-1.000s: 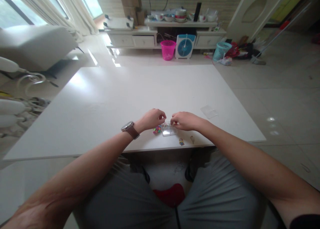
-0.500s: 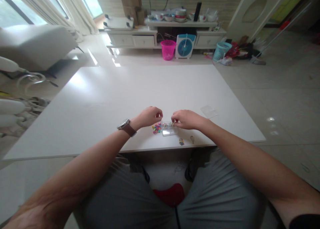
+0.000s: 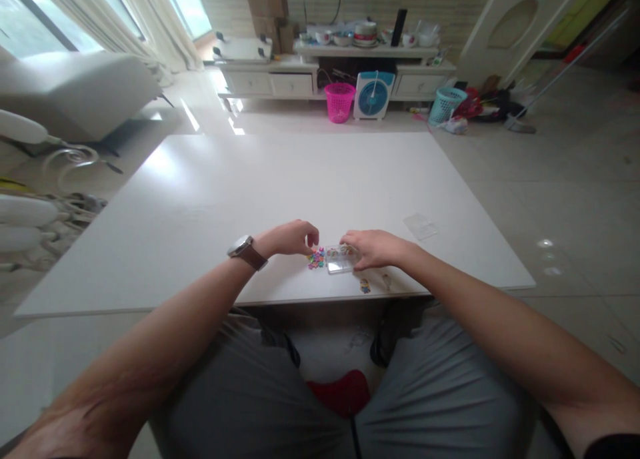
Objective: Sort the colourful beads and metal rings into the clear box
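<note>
From here I see the right hand [image 3: 374,249] part open, thumb and fingers spread across the right end of the clear divided box [image 3: 341,264], seeming to touch it. The left hand [image 3: 296,237] hovers at ten o'clock from the box, fingers curled; I can't tell whether it pinches anything. Colourful little pieces [image 3: 317,259] lie at nine o'clock, a yellow-and-blue figure [image 3: 365,285] near five, a clear flat piece [image 3: 421,226] towards two, all on the white table [image 3: 240,192].

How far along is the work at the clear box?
Looks done: the upper row of the compartment box holds small items. In hand: the right hand is at its right side; the left hand is beside the colorful pieces. Perhaps left: those pieces and the Minion figure, outside it.
</note>
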Demonstrator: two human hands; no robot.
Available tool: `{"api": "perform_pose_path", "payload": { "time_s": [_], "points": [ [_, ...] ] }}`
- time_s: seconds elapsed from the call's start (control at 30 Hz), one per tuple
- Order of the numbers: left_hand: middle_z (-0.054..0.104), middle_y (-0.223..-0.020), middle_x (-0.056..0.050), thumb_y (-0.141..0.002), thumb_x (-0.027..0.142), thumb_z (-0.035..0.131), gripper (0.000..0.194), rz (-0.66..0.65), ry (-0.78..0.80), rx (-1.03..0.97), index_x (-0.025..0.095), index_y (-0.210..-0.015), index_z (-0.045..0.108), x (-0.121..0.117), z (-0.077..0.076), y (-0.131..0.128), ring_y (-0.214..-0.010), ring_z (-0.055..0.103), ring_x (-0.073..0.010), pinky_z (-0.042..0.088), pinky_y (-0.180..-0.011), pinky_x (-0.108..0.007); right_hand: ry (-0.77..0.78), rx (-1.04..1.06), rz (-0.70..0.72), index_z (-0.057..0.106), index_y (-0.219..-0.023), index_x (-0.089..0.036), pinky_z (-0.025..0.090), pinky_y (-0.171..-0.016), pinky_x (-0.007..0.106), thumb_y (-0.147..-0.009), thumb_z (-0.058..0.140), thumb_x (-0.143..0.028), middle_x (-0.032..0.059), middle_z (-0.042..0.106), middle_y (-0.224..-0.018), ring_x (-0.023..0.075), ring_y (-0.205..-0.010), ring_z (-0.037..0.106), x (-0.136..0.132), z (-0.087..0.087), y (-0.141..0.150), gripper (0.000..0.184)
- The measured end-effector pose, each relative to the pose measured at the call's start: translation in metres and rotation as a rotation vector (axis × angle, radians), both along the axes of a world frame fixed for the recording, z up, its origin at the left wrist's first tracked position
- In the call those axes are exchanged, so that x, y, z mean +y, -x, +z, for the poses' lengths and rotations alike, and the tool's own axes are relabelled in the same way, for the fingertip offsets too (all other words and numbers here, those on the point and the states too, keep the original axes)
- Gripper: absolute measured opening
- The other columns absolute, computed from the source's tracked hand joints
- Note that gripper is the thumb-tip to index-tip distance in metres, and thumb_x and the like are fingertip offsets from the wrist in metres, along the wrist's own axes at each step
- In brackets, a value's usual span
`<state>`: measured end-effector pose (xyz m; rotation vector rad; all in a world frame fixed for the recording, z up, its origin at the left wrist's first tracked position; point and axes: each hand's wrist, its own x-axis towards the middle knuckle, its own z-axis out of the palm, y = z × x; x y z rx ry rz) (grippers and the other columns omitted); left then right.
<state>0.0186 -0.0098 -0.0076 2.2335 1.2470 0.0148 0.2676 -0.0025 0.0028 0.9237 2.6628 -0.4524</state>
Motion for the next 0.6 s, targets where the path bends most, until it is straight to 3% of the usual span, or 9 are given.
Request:
{"api": "perform_pose_path", "payload": {
  "time_s": [0.23,0.6],
  "points": [
    [0.071,-0.073,0.0,-0.071,0.018,0.068,0.015,-0.008,-0.003,0.005,0.02,-0.084,0.074,0.0017,-0.0068,0.0012,-0.062,0.062,-0.0114,0.045,-0.062,-0.022,-0.078,-0.033,-0.028,0.059,-0.118,-0.023,0.044,-0.07,0.029,-0.074,0.07,-0.041,0.0075,0.065,-0.116,0.0251,-0.101,0.064,0.0025,0.001,-0.0046,0.048],
    [0.072,-0.068,0.0,-0.064,0.015,0.07,0.009,0.034,0.061,0.085,0.019,-0.069,0.075,0.0012,-0.0066,0.0039,-0.06,0.061,-0.0117,0.04,-0.056,-0.02,-0.064,-0.056,-0.065,0.054,-0.134,-0.024,0.046,-0.078,0.031,-0.077,0.07,-0.041,0.01,0.065,-0.123,0.0275,-0.107,0.064,0.0059,-0.0048,-0.0065,0.062]
  ]
}}
